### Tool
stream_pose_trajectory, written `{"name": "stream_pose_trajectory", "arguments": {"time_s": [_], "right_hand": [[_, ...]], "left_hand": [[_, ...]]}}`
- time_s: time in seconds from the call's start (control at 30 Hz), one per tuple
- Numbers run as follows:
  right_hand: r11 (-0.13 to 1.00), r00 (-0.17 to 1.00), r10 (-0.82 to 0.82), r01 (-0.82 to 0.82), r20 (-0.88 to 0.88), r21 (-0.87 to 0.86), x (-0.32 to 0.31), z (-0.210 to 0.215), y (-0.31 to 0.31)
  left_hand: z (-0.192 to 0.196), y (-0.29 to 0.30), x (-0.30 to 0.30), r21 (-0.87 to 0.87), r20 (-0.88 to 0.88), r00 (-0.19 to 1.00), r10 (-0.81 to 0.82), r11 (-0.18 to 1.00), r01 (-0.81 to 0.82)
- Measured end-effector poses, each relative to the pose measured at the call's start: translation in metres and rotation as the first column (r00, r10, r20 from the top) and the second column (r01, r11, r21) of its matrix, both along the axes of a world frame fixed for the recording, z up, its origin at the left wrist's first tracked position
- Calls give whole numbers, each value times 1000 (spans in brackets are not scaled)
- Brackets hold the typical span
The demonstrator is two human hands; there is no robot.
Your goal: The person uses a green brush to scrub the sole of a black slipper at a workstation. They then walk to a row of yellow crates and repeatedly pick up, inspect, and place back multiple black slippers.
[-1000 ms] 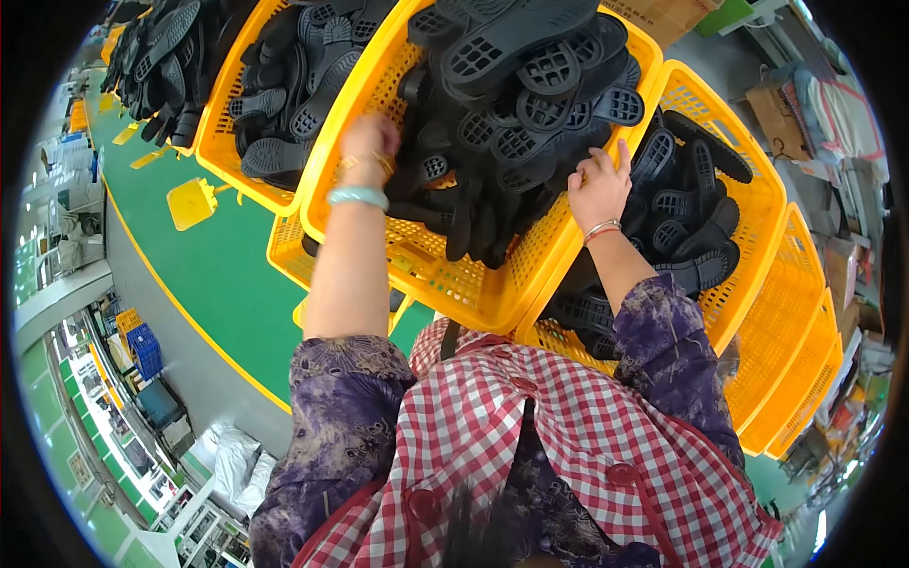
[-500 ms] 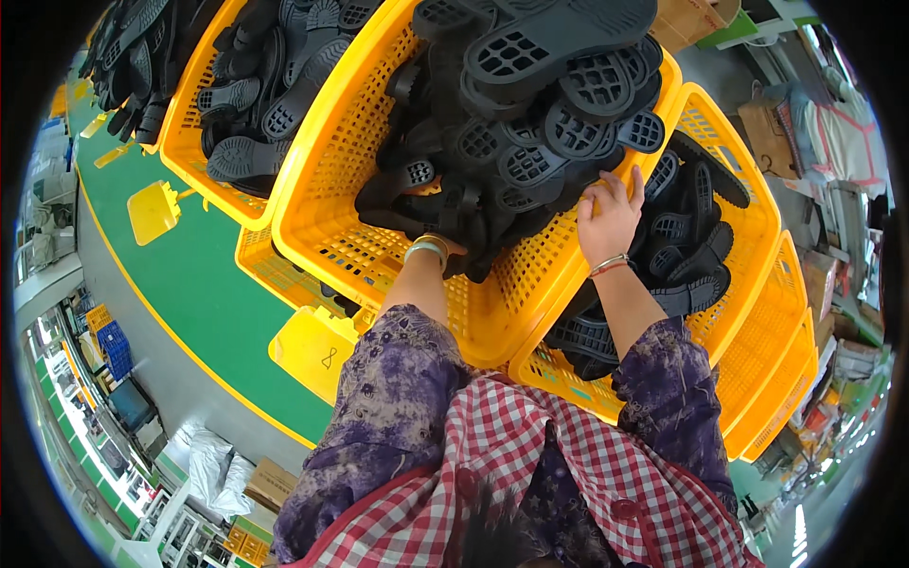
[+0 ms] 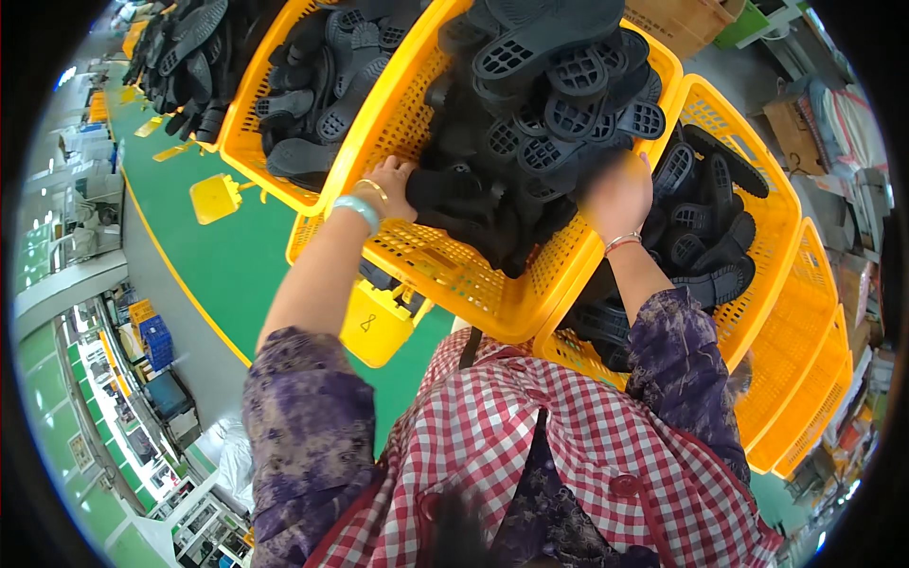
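Note:
A deep yellow perforated basket (image 3: 454,275) in front of me holds a heap of black shoe soles (image 3: 549,151), some with grid-patterned undersides. My left hand (image 3: 390,187), with a pale green bangle and a gold bracelet at its wrist, is inside the basket's near left corner. Its fingers are spread against the edge of the heap, beside a dark sole (image 3: 443,189). Over at the right rim is my right hand (image 3: 622,201), wearing a thin bracelet. Blur covers most of its fingers, so their grip does not show.
Another yellow basket of soles (image 3: 778,256) adjoins on the right, with stacked yellow baskets (image 3: 805,331) beyond it. To the left stands a further sole-filled basket (image 3: 248,166). A yellow scoop-like piece (image 3: 374,327) sits below my left forearm, above green floor (image 3: 227,256). Cardboard boxes (image 3: 677,24) stand at the back.
My left hand has moved up and left, from low among the soles to the basket's left side. My right hand stays by the right rim. The whole view has shifted slightly.

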State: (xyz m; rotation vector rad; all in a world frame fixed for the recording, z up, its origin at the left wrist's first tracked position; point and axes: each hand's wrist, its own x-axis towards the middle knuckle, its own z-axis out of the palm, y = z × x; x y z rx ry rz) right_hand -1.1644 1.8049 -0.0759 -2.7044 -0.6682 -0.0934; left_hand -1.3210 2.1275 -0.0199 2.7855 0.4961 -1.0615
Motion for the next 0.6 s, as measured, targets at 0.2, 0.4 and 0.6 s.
{"name": "stream_pose_trajectory", "arguments": {"time_s": [0.2, 0.4, 0.6], "right_hand": [[998, 1000, -7, 7, -2, 54, 0, 3, -3], [998, 1000, -22, 22, -14, 51, 1, 4, -4], [1000, 999, -13, 14, -52, 24, 2, 8, -5]], "left_hand": [[148, 10, -23, -209, 483, 875, -26, 967, 144], [223, -29, 18, -310, 747, 654, 121, 933, 181], [181, -70, 114, -87, 963, 268, 19, 966, 244]]}}
